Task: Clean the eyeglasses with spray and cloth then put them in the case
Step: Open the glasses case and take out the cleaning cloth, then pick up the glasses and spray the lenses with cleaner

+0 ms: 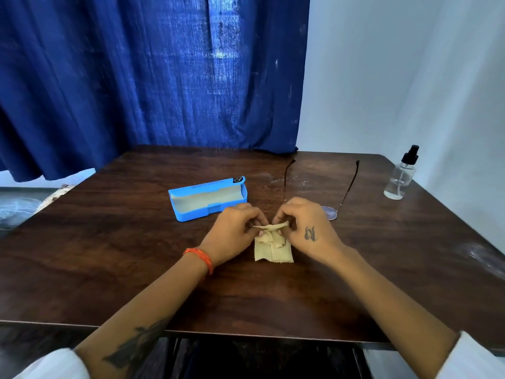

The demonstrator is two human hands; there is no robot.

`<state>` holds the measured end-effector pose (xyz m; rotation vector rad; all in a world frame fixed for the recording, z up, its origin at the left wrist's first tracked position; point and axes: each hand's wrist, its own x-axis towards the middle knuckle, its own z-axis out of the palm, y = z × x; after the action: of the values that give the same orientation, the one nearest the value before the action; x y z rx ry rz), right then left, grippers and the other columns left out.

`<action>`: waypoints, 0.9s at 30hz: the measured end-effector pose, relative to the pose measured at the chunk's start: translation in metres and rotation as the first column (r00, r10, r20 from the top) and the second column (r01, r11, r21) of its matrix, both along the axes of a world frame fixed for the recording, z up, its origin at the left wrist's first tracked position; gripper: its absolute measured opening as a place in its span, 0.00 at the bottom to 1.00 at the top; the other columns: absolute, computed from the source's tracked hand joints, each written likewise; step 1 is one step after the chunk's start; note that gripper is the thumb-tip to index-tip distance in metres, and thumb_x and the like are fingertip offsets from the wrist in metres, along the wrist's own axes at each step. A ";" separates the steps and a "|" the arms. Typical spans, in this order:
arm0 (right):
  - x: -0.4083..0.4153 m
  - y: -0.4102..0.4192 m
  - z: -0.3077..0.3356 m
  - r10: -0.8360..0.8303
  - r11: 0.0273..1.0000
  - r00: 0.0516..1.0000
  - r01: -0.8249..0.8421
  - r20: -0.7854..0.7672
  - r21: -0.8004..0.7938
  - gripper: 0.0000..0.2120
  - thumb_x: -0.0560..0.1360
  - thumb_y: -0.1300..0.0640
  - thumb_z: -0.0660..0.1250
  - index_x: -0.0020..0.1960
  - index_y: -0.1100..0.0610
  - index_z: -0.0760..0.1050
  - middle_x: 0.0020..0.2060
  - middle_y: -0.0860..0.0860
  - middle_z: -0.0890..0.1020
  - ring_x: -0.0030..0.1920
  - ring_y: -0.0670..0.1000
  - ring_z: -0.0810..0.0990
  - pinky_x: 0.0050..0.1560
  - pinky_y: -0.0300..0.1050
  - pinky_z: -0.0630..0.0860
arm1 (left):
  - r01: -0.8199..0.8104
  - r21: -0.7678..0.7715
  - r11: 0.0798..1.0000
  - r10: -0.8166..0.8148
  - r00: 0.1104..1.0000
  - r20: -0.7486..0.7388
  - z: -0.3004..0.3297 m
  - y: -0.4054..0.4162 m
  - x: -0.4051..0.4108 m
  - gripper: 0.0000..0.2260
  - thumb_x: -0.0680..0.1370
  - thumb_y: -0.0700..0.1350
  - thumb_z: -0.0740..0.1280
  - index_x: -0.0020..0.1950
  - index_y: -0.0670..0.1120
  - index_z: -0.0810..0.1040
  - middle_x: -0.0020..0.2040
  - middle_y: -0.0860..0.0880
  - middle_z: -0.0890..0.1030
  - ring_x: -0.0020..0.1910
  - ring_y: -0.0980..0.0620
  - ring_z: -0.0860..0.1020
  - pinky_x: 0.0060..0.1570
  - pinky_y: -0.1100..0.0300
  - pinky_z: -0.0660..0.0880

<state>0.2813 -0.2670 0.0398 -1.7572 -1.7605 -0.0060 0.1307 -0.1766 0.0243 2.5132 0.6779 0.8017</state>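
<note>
A small cream cloth (273, 251) hangs crumpled just above the dark wooden table (136, 255). My left hand (232, 228) and my right hand (306, 225) pinch its top edge from either side. The eyeglasses (329, 213) lie behind my right hand with both temples open and pointing away; one lens shows, the other is hidden by the hand. A blue case (207, 198) lies open at the left of the hands, its pale lining up. The clear spray bottle (400, 176) with a black nozzle stands upright at the table's far right corner.
A blue curtain (150, 77) hangs behind the table and a white wall (410, 77) is at the right. The table's front edge (246, 335) runs close to my body.
</note>
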 end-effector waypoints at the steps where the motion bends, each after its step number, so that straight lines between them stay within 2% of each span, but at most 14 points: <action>1: 0.000 -0.004 -0.003 0.023 0.999 0.999 -0.025 0.024 0.048 0.09 0.65 0.69 0.69 0.39 0.57 0.80 0.39 0.50 0.79 0.39 0.46 0.75 0.40 0.41 0.73 | 0.012 0.050 0.999 -0.013 1.000 0.020 -0.001 -0.003 -0.002 0.07 0.69 0.35 0.71 0.45 0.45 0.80 0.41 0.50 0.78 0.37 0.61 0.73 0.39 0.73 0.69; 4: 0.000 -0.021 -0.014 0.055 0.986 0.992 -0.071 0.112 0.150 0.10 0.63 0.71 0.70 0.39 0.58 0.80 0.39 0.50 0.82 0.42 0.50 0.79 0.43 0.44 0.75 | 0.075 0.192 0.978 -0.088 0.994 0.059 -0.006 -0.015 -0.009 0.08 0.69 0.33 0.69 0.44 0.44 0.80 0.42 0.47 0.79 0.40 0.55 0.75 0.40 0.61 0.74; 7: 0.000 -0.037 -0.022 0.093 0.978 0.974 -0.129 0.207 0.164 0.13 0.60 0.73 0.71 0.39 0.58 0.81 0.40 0.50 0.85 0.43 0.51 0.82 0.44 0.43 0.77 | 0.144 0.247 0.958 -0.150 0.989 0.007 -0.012 -0.025 -0.016 0.11 0.69 0.30 0.67 0.44 0.44 0.81 0.44 0.47 0.79 0.43 0.52 0.77 0.43 0.59 0.75; 12: 0.000 -0.048 -0.031 0.157 0.979 0.953 -0.185 0.258 0.089 0.15 0.60 0.71 0.69 0.43 0.57 0.83 0.43 0.49 0.85 0.45 0.49 0.82 0.49 0.38 0.76 | 0.191 0.139 0.972 -0.183 0.981 -0.068 -0.015 -0.026 -0.024 0.14 0.69 0.32 0.64 0.46 0.47 0.82 0.45 0.48 0.80 0.47 0.54 0.78 0.50 0.61 0.74; 14: 0.002 -0.050 -0.031 0.175 0.978 0.951 -0.199 0.254 0.069 0.15 0.62 0.69 0.69 0.44 0.56 0.84 0.44 0.49 0.86 0.46 0.49 0.81 0.50 0.37 0.76 | 0.182 0.051 0.982 -0.179 0.982 -0.055 -0.012 -0.025 -0.024 0.14 0.69 0.32 0.63 0.45 0.48 0.83 0.45 0.50 0.80 0.46 0.56 0.78 0.49 0.65 0.74; 17: 0.007 -0.053 -0.032 0.184 0.974 0.972 -0.200 0.146 0.102 0.13 0.64 0.69 0.70 0.44 0.55 0.84 0.45 0.48 0.86 0.46 0.47 0.82 0.51 0.40 0.77 | 0.139 -0.073 0.988 -0.137 0.990 0.034 -0.008 -0.023 -0.021 0.12 0.69 0.32 0.65 0.42 0.46 0.83 0.44 0.51 0.80 0.43 0.56 0.79 0.43 0.67 0.74; 20: 0.018 -0.055 -0.027 0.126 0.968 0.992 -0.117 -0.029 0.221 0.12 0.65 0.70 0.73 0.42 0.55 0.84 0.43 0.47 0.85 0.45 0.44 0.82 0.50 0.41 0.77 | 0.058 -0.105 0.993 -0.045 0.992 0.120 -0.006 -0.018 -0.012 0.11 0.70 0.32 0.66 0.43 0.47 0.82 0.45 0.51 0.80 0.43 0.55 0.78 0.40 0.70 0.72; 23: 0.034 -0.060 -0.017 0.039 0.932 0.991 0.009 -0.126 0.362 0.12 0.65 0.70 0.74 0.43 0.56 0.84 0.44 0.49 0.85 0.46 0.43 0.82 0.53 0.43 0.76 | -0.005 -0.143 0.990 0.031 0.984 0.177 -0.007 -0.010 0.006 0.10 0.72 0.36 0.68 0.49 0.50 0.79 0.49 0.53 0.77 0.47 0.57 0.77 0.44 0.73 0.72; 27: 0.060 -0.065 -0.005 -0.069 0.800 0.964 0.208 -0.257 0.563 0.12 0.67 0.72 0.72 0.47 0.60 0.83 0.47 0.53 0.84 0.47 0.50 0.83 0.47 0.40 0.78 | -0.046 -0.250 0.967 0.097 0.976 0.195 -0.011 0.006 0.034 0.24 0.72 0.39 0.70 0.64 0.53 0.69 0.61 0.52 0.69 0.58 0.55 0.72 0.52 0.62 0.75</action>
<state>0.3412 -0.3324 0.0351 -1.3560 -1.2725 -0.3654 0.1645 -0.1707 0.0135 2.1608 0.7505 0.9281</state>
